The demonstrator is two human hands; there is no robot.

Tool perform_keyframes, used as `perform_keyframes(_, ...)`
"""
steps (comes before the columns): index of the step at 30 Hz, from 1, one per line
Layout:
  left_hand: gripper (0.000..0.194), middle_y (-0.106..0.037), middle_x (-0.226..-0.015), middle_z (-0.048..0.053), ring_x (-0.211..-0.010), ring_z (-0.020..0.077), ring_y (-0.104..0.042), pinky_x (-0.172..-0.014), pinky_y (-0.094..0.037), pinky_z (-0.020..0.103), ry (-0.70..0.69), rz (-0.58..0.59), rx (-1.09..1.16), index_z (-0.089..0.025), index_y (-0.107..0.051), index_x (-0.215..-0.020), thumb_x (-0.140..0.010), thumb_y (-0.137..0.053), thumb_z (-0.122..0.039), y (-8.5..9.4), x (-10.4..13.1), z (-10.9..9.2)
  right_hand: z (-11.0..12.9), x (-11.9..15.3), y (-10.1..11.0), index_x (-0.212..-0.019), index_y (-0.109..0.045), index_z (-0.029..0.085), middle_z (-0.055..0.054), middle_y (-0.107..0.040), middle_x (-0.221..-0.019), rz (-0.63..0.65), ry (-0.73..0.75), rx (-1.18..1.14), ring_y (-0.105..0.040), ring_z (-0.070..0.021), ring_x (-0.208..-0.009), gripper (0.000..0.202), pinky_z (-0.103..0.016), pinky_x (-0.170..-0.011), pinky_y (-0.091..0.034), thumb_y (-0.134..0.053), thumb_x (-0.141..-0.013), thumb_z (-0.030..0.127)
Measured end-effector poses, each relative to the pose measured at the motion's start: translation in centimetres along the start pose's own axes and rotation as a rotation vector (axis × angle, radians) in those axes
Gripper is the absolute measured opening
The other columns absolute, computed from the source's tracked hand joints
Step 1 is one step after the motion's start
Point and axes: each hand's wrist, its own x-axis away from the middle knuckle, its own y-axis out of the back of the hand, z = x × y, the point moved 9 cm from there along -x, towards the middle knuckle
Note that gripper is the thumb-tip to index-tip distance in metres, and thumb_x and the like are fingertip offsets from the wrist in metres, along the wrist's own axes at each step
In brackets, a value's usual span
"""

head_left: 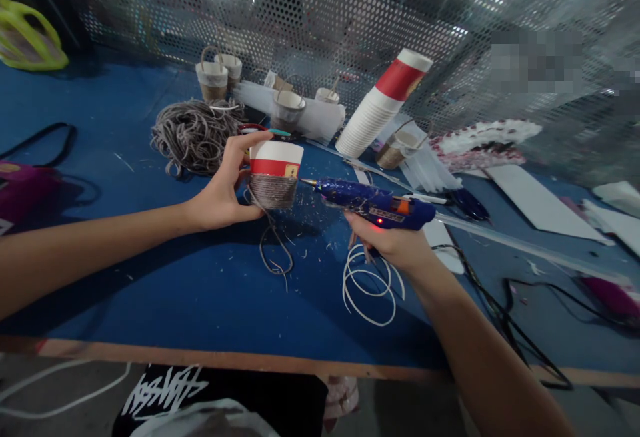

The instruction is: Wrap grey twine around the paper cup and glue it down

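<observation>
My left hand (227,187) grips a paper cup (275,152) between thumb and fingers. The cup has a white rim and a red band, and grey-brown cord (274,192) is wound around its narrower part. A loose end of this cord curls down onto the table below. In my right hand (387,240) is a blue hot glue gun (355,196) with a small red light lit. Its metal nozzle points left, at or very near the cup's side at the upper edge of the winding. A long clear glue stick (500,244) extends from the gun's back.
A heap of grey cord (193,134) lies behind my left hand. Behind the gun leans a stack of paper cups (367,117). Several cord-wrapped cups with handles (289,107) stand near the perforated metal screen (280,17). White cord loops (373,287) and a black cable (495,310) lie right.
</observation>
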Motion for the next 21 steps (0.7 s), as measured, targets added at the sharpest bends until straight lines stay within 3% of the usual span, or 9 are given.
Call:
perform_keyframes(3, 0.096, -0.042, -0.140, 0.011, -0.125, 0.0305, -0.049, -0.097, -0.054, 0.044, -0.020, -0.001, -0.051, -0.032, -0.027, -0.146, -0.067, -0.081, -0.041, 0.0, 0.0, -0.3, 1.0, -0.2, 1.3, -0.057, -0.051, 0.022, 0.000, -0.055, -0.051, -0.136, 0.097, 0.164, -0.049, -0.0128, -0.042, 0.030, -0.030, -0.044, -0.041, -0.063, -0.076, 0.041)
perform_keyframes(6, 0.096, -0.040, -0.142, 0.011, -0.130, 0.0331, -0.043, -0.103, -0.049, 0.048, -0.042, -0.019, -0.130, -0.032, -0.028, -0.147, -0.068, -0.081, -0.044, 0.3, -0.1, -0.6, 2.2, -0.5, 1.6, -0.064, -0.047, 0.022, -0.001, -0.054, -0.064, -0.227, 0.249, 0.508, -0.052, -0.0161, -0.057, 0.034, -0.031, -0.054, -0.039, -0.067, -0.075, 0.048)
perform_keyframes(10, 0.093, -0.039, -0.141, 0.011, -0.129, 0.0332, -0.041, -0.112, -0.038, 0.053, -0.073, -0.027, -0.257, -0.031, -0.030, -0.148, -0.070, -0.079, -0.045, 0.4, -0.2, -1.2, 0.0, -2.0, 1.0, -0.078, -0.046, 0.022, -0.006, -0.055, -0.082, -0.115, 0.106, 0.807, -0.055, -0.0215, -0.065, 0.051, -0.035, -0.057, -0.041, -0.073, -0.066, 0.063)
perform_keyframes(14, 0.097, -0.041, -0.136, 0.011, -0.125, 0.0311, -0.044, -0.113, -0.036, 0.054, -0.076, 0.017, -0.347, -0.031, -0.026, -0.151, -0.070, -0.078, -0.044, -0.1, -0.1, -1.3, -1.9, -2.3, 1.6, -0.092, -0.049, 0.020, -0.011, -0.056, -0.101, 0.084, 0.005, 0.663, -0.062, -0.0282, -0.085, 0.057, -0.044, -0.072, -0.052, -0.073, -0.065, 0.065)
perform_keyframes(17, 0.101, -0.044, -0.132, 0.012, -0.122, 0.0310, -0.047, -0.110, -0.039, 0.053, -0.038, 0.031, -0.370, -0.028, -0.022, -0.153, -0.070, -0.077, -0.045, -0.2, -0.2, -1.0, -1.1, -1.4, 2.6, -0.104, -0.052, 0.021, -0.014, -0.055, -0.113, 0.167, 0.032, 0.591, -0.058, -0.0358, -0.107, 0.062, -0.053, -0.088, -0.052, -0.077, -0.061, 0.058)
perform_keyframes(19, 0.103, -0.046, -0.132, 0.013, -0.123, 0.0319, -0.048, -0.107, -0.043, 0.051, -0.010, 0.008, -0.377, -0.025, -0.021, -0.153, -0.070, -0.077, -0.045, 0.0, -0.2, -0.9, 0.7, -0.8, 3.2, -0.105, -0.052, 0.021, -0.014, -0.056, -0.116, 0.078, 0.104, 0.524, -0.055, -0.0360, -0.114, 0.052, -0.057, -0.097, -0.047, -0.072, -0.068, 0.052)
perform_keyframes(21, 0.101, -0.048, -0.133, 0.014, -0.123, 0.0324, -0.049, -0.104, -0.045, 0.049, 0.004, -0.015, -0.389, -0.022, -0.025, -0.151, -0.069, -0.078, -0.045, 0.3, -0.2, -1.0, 3.1, -0.1, 3.2, -0.101, -0.050, 0.022, -0.011, -0.059, -0.112, -0.083, 0.211, 0.370, -0.058, -0.0303, -0.111, 0.035, -0.055, -0.102, -0.044, -0.063, -0.079, 0.046)
